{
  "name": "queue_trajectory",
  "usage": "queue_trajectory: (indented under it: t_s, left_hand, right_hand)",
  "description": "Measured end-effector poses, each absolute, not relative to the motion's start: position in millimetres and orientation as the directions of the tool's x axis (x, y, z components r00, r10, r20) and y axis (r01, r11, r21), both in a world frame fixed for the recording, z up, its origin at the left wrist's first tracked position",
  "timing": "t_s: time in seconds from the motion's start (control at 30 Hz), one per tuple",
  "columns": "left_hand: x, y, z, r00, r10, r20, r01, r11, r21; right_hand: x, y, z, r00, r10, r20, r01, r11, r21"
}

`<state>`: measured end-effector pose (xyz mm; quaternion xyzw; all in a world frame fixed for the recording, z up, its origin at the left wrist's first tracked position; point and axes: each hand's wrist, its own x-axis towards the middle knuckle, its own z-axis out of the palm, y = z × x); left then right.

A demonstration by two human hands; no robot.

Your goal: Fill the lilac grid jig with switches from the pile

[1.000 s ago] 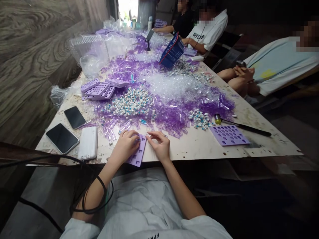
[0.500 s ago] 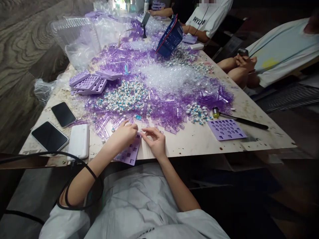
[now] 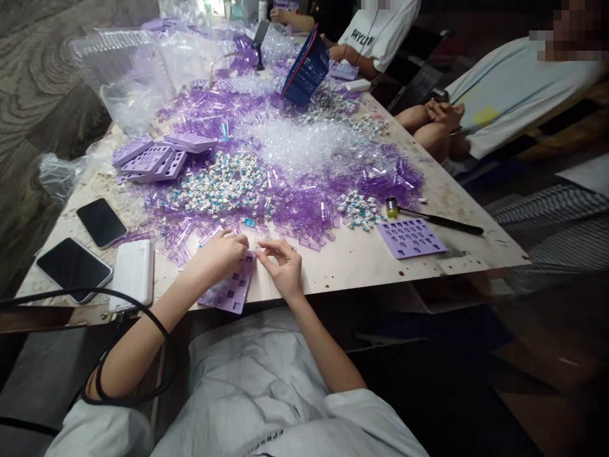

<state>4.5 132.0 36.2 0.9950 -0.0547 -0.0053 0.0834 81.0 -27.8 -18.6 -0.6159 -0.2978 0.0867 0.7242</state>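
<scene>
My left hand [image 3: 222, 251] is closed over the upper part of a purple tray with square holes [image 3: 233, 289], at the table's front edge. Its fingertips are partly hidden, and whatever they pinch does not show clearly. Just to the right, my right hand [image 3: 283, 263] has thumb and forefinger brought together at the tray's upper right corner, around something too small to name. Beyond both hands lie a heap of small white and blue pieces [image 3: 219, 184] and many clear purple plastic pieces [image 3: 304, 216]. A small blue piece [image 3: 248, 222] rests just past my fingers.
Two phones [image 3: 101, 222] and a white power bank [image 3: 133, 273] lie at left, with a black cable [image 3: 157, 317] looped by my left arm. A second purple tray [image 3: 412, 239] and a hammer [image 3: 432, 219] are at right. Stacked trays [image 3: 152, 158] stand behind. People sit along the far right side.
The whole view has shifted, so the table and things appear further left. My hands keep nearly the same pose at the tray's top edge.
</scene>
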Motion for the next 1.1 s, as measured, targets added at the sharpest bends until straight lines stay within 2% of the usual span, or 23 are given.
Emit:
queue_trajectory:
  t_s: [0.17,0.37,0.5,0.63,0.7,0.77,0.9,1.1]
  left_hand:
    - [1.7,141.9,34.3,0.991,-0.111,0.071,-0.126,-0.954,0.270]
    - [-2.0,144.4,35.2,0.990,-0.103,0.092,-0.124,-0.960,0.252]
    - [-15.7,142.0,38.0,0.993,-0.054,0.106,-0.091,-0.916,0.392]
    - [-34.0,136.3,32.5,0.968,0.142,0.209,-0.006,-0.812,0.584]
    - [-42.4,131.1,28.6,0.931,0.273,0.241,0.055,-0.761,0.646]
    - [-49.6,125.6,25.7,0.899,0.346,0.268,0.074,-0.723,0.687]
    - [-59.8,119.0,21.9,0.894,0.326,0.308,0.022,-0.718,0.696]
    - [-62.6,118.0,9.5,0.919,0.243,0.310,0.001,-0.789,0.614]
  right_hand:
    - [82.5,-25.8,-18.6,0.827,0.476,0.298,0.220,0.214,-0.952]
    - [84.2,-26.3,-20.9,0.812,0.497,0.306,0.226,0.216,-0.950]
    - [80.5,-30.1,-22.1,0.783,0.527,0.330,0.292,0.157,-0.943]
    - [77.9,-31.0,-19.4,0.681,0.625,0.380,0.432,0.076,-0.899]
    - [77.2,-30.7,-17.7,0.623,0.678,0.390,0.500,0.039,-0.865]
    - [76.9,-30.0,-16.8,0.583,0.712,0.392,0.541,0.020,-0.841]
    - [77.0,-27.9,-17.7,0.539,0.733,0.416,0.595,0.018,-0.804]
    - [75.7,-27.3,-21.5,0.515,0.746,0.423,0.635,0.000,-0.773]
